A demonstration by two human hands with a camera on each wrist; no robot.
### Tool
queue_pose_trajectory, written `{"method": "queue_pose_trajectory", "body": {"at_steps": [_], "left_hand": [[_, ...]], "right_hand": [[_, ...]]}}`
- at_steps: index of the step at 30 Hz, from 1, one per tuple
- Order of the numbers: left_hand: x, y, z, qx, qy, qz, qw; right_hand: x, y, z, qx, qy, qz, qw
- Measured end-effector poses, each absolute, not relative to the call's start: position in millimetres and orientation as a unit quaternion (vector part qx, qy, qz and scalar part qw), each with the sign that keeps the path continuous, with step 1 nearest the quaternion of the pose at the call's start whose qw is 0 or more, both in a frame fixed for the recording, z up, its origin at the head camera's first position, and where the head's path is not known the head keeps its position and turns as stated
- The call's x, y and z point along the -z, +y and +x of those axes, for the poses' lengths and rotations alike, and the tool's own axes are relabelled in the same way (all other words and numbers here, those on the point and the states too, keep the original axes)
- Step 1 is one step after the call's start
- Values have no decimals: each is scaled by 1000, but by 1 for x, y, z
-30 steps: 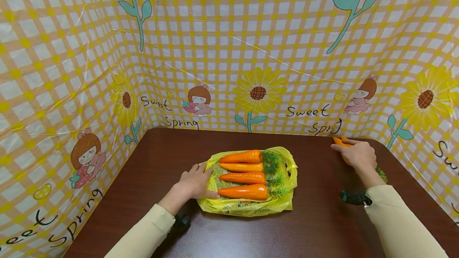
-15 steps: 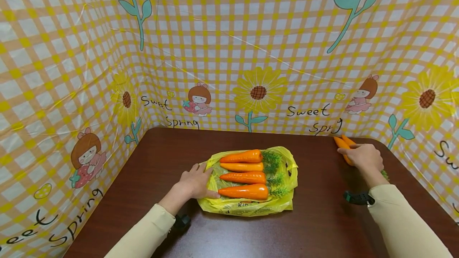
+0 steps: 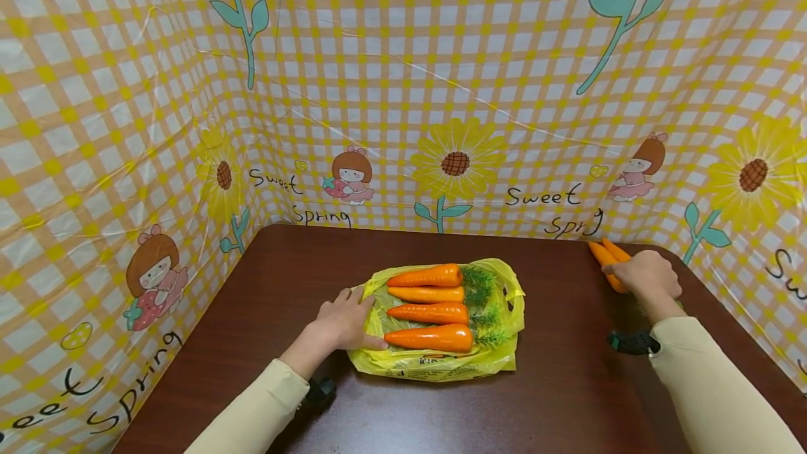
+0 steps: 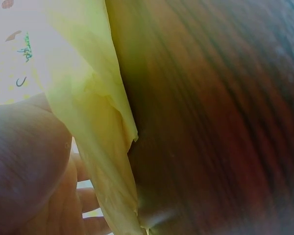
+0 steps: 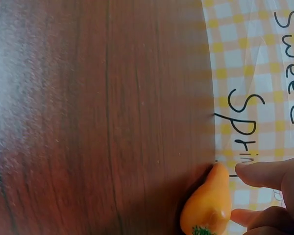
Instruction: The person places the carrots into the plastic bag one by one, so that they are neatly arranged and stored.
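Observation:
A yellow plastic bag (image 3: 435, 368) lies in the middle of the dark table, with several orange carrots (image 3: 430, 337) with green tops side by side on it. My left hand (image 3: 342, 321), fingers spread, rests on the bag's left edge; in the left wrist view its yellow film (image 4: 95, 122) partly covers the fingers. At the far right corner, two more carrots (image 3: 618, 284) lie close together. Over their rear parts is my right hand (image 3: 649, 279), thumb extended above the left one. The right wrist view shows a fingertip beside a carrot (image 5: 206, 210), the fingers not closed round it.
A brown wooden table (image 3: 302, 251) bears everything. Checked, printed fabric (image 3: 391, 104) stands as a wall along its back and both sides. Black straps with small devices (image 3: 633, 342) sit at both wrists.
My right hand has shifted right and slightly toward me over the two corner carrots, uncovering more of their front parts. The left hand, the bag and its carrots stay as they were.

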State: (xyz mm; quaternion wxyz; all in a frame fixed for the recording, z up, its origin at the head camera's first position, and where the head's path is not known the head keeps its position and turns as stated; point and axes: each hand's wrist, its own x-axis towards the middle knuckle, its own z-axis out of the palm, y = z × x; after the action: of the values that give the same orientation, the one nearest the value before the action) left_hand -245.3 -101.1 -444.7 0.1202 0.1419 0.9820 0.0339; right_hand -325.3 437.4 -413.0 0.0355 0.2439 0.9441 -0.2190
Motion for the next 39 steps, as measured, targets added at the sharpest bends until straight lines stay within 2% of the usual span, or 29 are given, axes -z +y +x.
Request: {"method": "queue_pose_trajectory", "body": {"at_steps": [17, 39], "left_hand": [[446, -100, -248, -30, 982, 139, 122], [446, -101, -248, -28, 983, 138, 121]], "right_hand": [[420, 452, -333, 207, 947, 238, 63], [416, 437, -322, 199, 958, 197, 58]]}}
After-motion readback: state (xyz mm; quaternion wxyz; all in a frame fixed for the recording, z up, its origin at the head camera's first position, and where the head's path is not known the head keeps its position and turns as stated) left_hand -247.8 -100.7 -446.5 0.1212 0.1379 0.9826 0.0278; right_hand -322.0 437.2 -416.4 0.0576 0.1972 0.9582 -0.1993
